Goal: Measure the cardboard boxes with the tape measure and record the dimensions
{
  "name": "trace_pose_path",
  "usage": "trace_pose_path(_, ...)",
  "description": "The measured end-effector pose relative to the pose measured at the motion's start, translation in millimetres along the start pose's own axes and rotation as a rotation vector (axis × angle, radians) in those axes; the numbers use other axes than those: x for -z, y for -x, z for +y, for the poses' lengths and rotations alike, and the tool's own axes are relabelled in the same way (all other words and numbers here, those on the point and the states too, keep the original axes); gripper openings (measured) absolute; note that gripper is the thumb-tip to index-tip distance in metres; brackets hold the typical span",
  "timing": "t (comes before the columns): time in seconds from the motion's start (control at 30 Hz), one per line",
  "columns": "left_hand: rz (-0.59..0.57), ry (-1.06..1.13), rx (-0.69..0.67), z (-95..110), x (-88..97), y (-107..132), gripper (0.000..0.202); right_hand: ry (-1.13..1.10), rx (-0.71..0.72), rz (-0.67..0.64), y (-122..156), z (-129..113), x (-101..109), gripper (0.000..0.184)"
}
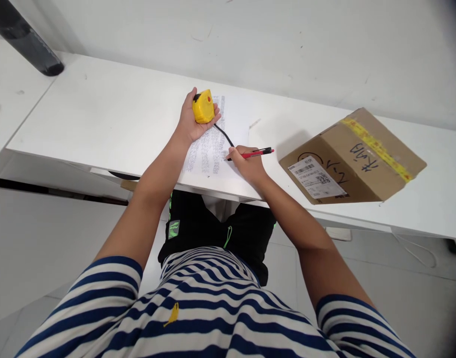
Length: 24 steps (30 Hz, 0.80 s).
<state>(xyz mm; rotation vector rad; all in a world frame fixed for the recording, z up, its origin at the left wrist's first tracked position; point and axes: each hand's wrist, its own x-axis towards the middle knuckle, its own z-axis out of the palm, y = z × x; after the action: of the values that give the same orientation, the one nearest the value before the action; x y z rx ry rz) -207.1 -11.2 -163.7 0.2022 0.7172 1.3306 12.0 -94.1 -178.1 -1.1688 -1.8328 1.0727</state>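
Note:
My left hand (193, 119) is closed around a yellow tape measure (203, 107) with black parts and a red button, held above the upper part of a paper sheet. In my right hand (250, 164) is a red and black pen (255, 153), its tip low over the written lines. The paper (237, 117) lies flat on the white desk, covered with rows of handwriting and partly hidden by both hands. A black cord (225, 134) hangs from the tape measure toward my right hand; its far end is hidden there.
To the right on the desk (116, 109) sits a brown cardboard box (354, 159) with yellow tape, a shipping label and handwritten marks. A dark post (30, 47) stands at the far left. Behind the desk rises a white wall (257, 44).

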Motion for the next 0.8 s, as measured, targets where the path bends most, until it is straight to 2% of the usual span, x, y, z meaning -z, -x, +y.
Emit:
trace_pose_path(0.1,-0.033,-0.02,-0.033,0.6,3.5,-1.7,0.054,0.0,0.002,0.032,0.2,0.1,-0.7,0.051)
trace_pose_path(0.2,-0.065,-0.036,-0.035,1.4,6.3,-1.1,0.057,0.014,-0.001,0.001,-0.1,-0.1,0.3,0.05)
trace_pose_path(0.3,-0.091,-0.065,-0.032,1.9,6.1,2.4,0.05,0.027,-0.009,-0.035,-0.8,-0.3,1.5,0.048)
trace_pose_path(0.5,-0.091,-0.166,-0.064,-1.0,2.5,11.0,0.034,0.069,0.037,-0.016,1.5,-0.2,-1.8,0.045)
trace_pose_path(0.8,-0.124,-0.207,-0.125,-3.2,2.2,18.9,0.03,0.057,0.029,0.046,3.4,0.3,-6.4,0.045)
